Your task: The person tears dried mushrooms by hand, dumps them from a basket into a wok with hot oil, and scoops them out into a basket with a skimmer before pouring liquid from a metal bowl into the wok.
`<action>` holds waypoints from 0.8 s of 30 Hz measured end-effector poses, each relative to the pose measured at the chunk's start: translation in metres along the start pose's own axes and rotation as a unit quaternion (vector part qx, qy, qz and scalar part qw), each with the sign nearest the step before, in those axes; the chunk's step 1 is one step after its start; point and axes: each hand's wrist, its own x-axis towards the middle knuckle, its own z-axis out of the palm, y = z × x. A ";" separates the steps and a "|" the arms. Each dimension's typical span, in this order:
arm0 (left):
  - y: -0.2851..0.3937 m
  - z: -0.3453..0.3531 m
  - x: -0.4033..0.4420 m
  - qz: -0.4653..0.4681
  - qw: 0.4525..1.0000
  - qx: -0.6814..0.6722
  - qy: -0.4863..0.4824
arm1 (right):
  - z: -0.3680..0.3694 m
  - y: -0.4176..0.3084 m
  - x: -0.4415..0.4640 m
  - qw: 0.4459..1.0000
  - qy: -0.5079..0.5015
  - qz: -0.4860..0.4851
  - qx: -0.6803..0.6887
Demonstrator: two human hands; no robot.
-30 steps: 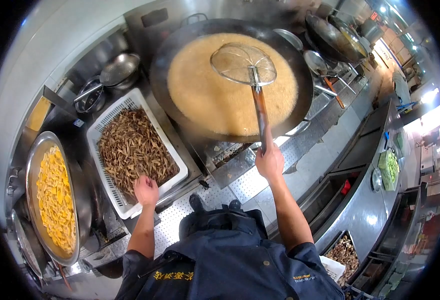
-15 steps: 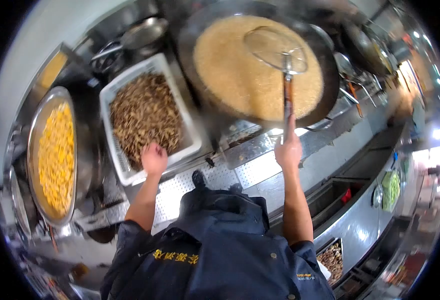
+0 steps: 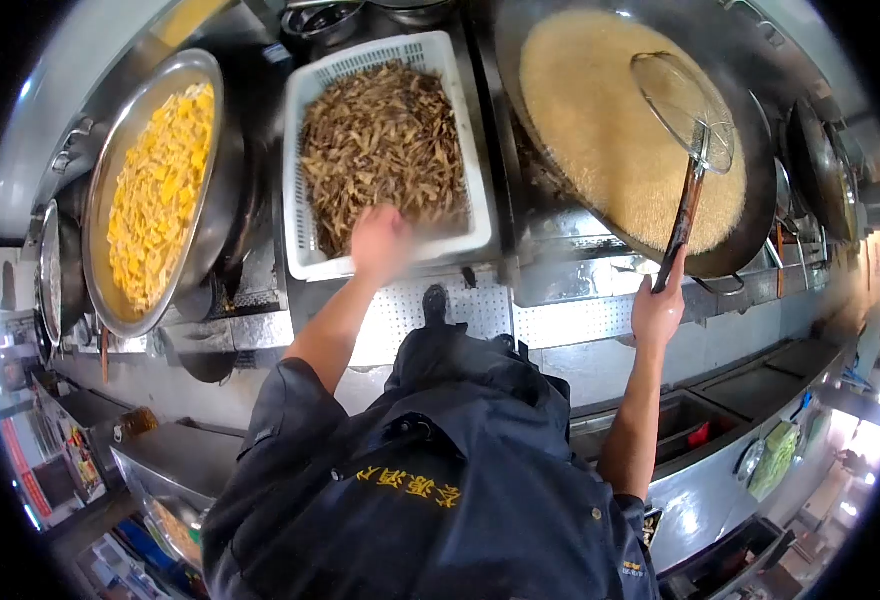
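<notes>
My right hand [image 3: 657, 312] is closed around the dark handle of a wire-mesh strainer [image 3: 682, 205]. The strainer's round head lies over a large wok [image 3: 750, 245] of bubbling, foamy tan liquid [image 3: 600, 120]. On the other side, my left hand [image 3: 378, 243] is at the near edge of a heap of brown strips [image 3: 385, 140], perhaps mushrooms. These strips fill a white plastic basket [image 3: 472, 170]. Motion blurs this hand and its fingers are partly hidden, so I cannot make out whether it holds any strips.
Left of the basket, a big steel bowl [image 3: 100, 245] holds yellow and pale pieces [image 3: 160, 190]. A perforated metal ledge [image 3: 560, 322] runs along the stove front. A second wok [image 3: 818, 175] stands far right. Behind me on the right are a counter sink [image 3: 685, 425] and a green bag [image 3: 775, 458].
The view has swung, so basket, bowl and wok sit further right and higher in it. My right hand keeps hold of the strainer over the wok; my left hand stays at the basket.
</notes>
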 end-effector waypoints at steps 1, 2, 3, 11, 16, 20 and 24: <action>-0.025 0.029 -0.002 0.056 0.997 0.004 0.049 | -0.001 0.002 0.001 1.000 -0.004 -0.004 -0.004; -0.027 0.030 -0.004 0.080 0.994 0.007 0.075 | -0.002 0.004 0.002 1.000 -0.016 0.009 0.005; -0.017 0.020 -0.003 0.104 0.989 0.010 0.102 | -0.002 0.004 0.002 0.999 -0.027 0.023 0.016; 0.038 -0.001 0.009 0.083 0.994 0.000 -0.066 | -0.011 0.000 0.003 0.998 -0.046 0.006 0.042; 0.170 -0.016 0.022 0.334 0.918 -0.204 0.071 | -0.006 0.017 0.003 0.998 -0.026 -0.048 0.015; 0.259 -0.026 0.027 0.361 0.854 -0.357 -0.111 | -0.015 0.007 -0.001 0.999 -0.036 -0.011 0.031; 0.316 -0.063 0.051 0.462 0.831 -0.279 -0.134 | -0.013 0.011 -0.009 0.994 -0.023 0.004 0.105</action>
